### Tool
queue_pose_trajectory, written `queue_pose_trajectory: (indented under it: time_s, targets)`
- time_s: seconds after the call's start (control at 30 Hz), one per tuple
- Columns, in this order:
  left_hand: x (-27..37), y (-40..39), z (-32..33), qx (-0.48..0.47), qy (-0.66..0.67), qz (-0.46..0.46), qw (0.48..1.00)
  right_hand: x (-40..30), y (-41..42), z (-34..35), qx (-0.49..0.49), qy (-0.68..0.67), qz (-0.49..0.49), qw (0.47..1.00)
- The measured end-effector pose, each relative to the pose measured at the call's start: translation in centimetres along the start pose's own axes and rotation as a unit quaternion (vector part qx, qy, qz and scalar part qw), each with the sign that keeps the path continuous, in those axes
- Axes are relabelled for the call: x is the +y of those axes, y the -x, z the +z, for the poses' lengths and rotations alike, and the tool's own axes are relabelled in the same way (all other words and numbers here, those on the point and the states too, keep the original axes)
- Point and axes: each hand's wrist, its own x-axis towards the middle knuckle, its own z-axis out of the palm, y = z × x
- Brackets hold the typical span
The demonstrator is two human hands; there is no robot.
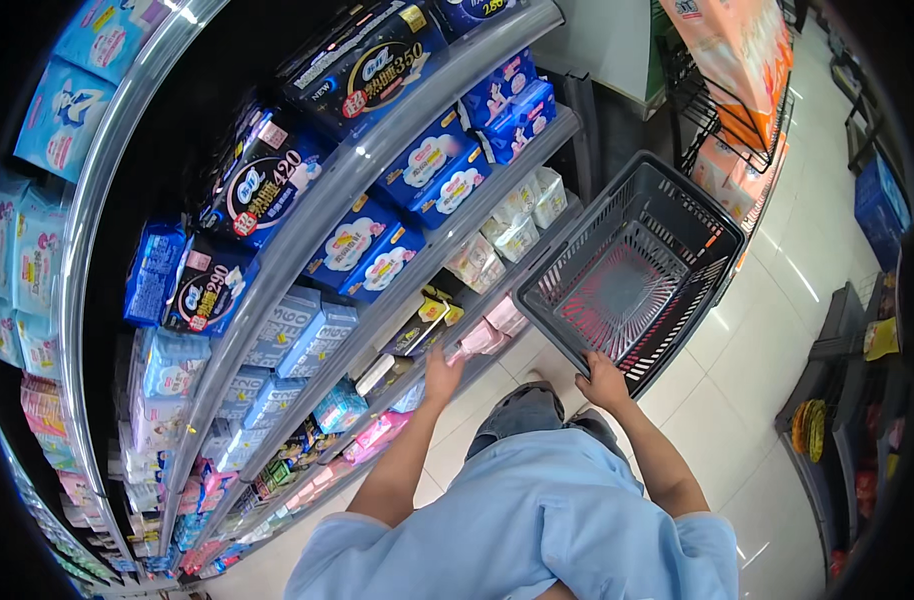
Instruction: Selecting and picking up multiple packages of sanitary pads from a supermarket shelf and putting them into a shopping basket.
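Note:
My right hand (605, 382) grips the near rim of a dark grey plastic shopping basket (629, 277), which has slotted walls and nothing inside that I can see. At the lower shelf edge, my left hand (443, 375) has its fingers at a pink pack (481, 339); whether it holds the pack or only touches it is unclear. Just beyond that hand lie a dark pack with a yellow label (425, 322) and more pink packs. Blue packs of sanitary pads (367, 244) fill the shelf above.
Curved shelves with clear front edges (367, 157) run along the left, stocked with pad packs. A black wire rack (716, 112) with orange packs stands beyond the basket. Pale floor tiles (674, 375) lie below, and dark shelving (824, 405) with goods stands at the right.

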Motion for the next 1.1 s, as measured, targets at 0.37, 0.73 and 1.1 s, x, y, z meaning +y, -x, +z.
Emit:
queue_pose_trajectory:
  time_s: [0.37, 0.73, 1.1]
  targets:
    - [9.6, -17.6, -0.9, -0.116, -0.158, -0.042, 0.98, -0.3, -0.1, 0.4, -0.011, 0.07, 0.089, 0.993]
    - [9.7, -18.9, 0.8, -0.102, -0.216, 0.062, 0.969, -0.7, -0.2, 0.4, -0.004, 0.096, 0.13, 0.987]
    - [9.5, -18.2, 0.4, -0.121, -0.077, 0.072, 0.987, -1.0, -0.2, 0.3, -0.013, 0.1, 0.145, 0.984]
